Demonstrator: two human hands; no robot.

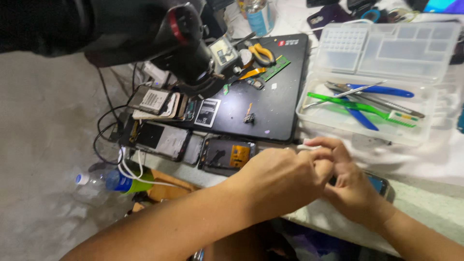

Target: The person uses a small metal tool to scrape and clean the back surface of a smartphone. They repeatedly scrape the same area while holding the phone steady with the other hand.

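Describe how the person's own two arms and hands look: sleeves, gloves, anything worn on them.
Both arms are bare all the way up into the bottom of the picture: no sleeves or cuffs show. The left hand and the right hand wear no gloves. No watch, bracelet or ring can be made out on the wrists or the fingers that show. Nothing is marked or taped on either forearm.

2 hands [309, 176], 1 clear toolbox [360, 126]

We see a small white stick-like piece [309, 147], lying roughly level, its tip poking out at nine o'clock from the pinching fingers. Under the hands, at four o'clock of it, lies a dark flat phone with a blue-lit edge [379, 183], mostly hidden.
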